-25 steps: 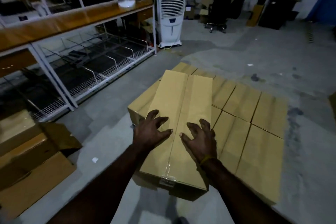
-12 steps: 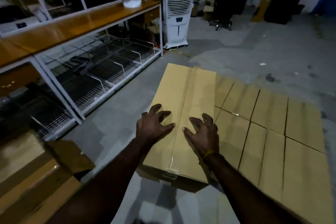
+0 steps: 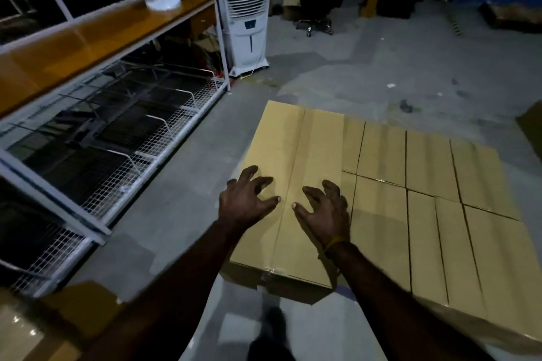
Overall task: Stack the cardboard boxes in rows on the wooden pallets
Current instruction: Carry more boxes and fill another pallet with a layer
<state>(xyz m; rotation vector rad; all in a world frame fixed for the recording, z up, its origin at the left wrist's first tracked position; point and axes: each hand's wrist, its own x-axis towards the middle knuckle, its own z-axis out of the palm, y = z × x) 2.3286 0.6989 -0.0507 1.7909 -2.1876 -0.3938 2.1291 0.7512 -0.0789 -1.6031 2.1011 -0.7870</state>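
A long cardboard box [image 3: 289, 184] is pressed from above by both hands, the left hand [image 3: 245, 199] and right hand [image 3: 325, 209] spread with fingers bent, fingertips on its top. The box is laid at the left edge of a row of boxes [image 3: 440, 208], overlapping them. A cooler [image 3: 245, 9] is seen beyond, beside a shelf [image 3: 88, 38].

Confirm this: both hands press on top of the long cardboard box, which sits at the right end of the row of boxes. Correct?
Not quite. In the head view the left hand and right hand do press on the long cardboard box, but it sits at the left end of the row of boxes.
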